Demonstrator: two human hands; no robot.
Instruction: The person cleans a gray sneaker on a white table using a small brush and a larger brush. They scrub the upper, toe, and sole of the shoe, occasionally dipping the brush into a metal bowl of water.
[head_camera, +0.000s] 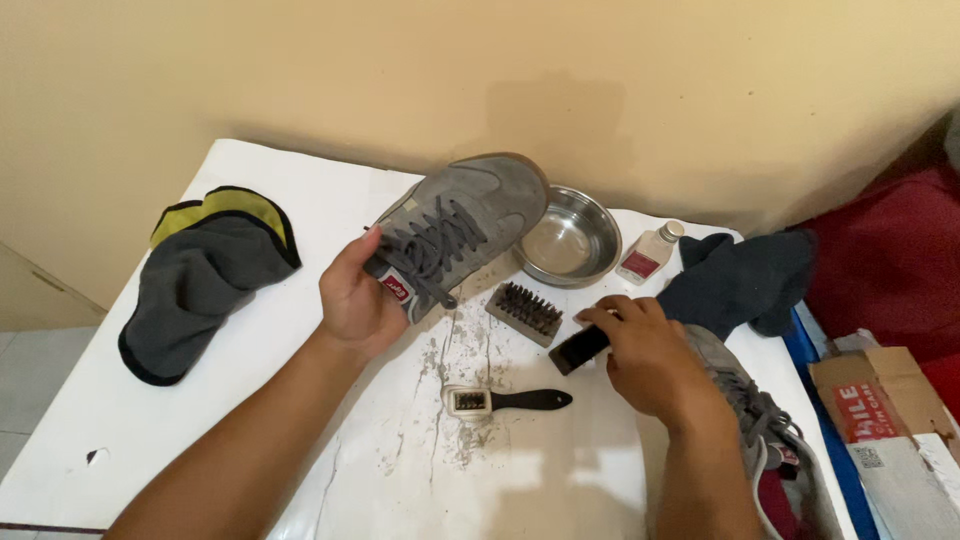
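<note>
Two grey shoes — left hand (355, 300) grips one (455, 230); right hand (650, 355) grips one of three brushes (580, 348) (dark-handled).

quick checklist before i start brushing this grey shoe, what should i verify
1. Shoe secured: ok. The left hand grips the grey shoe at its heel end, lifted and tilted over the white table.
2. Tool in hand: ok. The right hand holds a dark block; its kind cannot be told.
3. Brushes within reach: ok. The wooden brush and the black-handled brush lie between the hands.
4. Water in the metal bowl: cannot tell.
5. Small bottle capped and upright: cap ok, but it lies tilted.
6. Cloth handy: ok. The grey and yellow cloth lies to the left.
</note>
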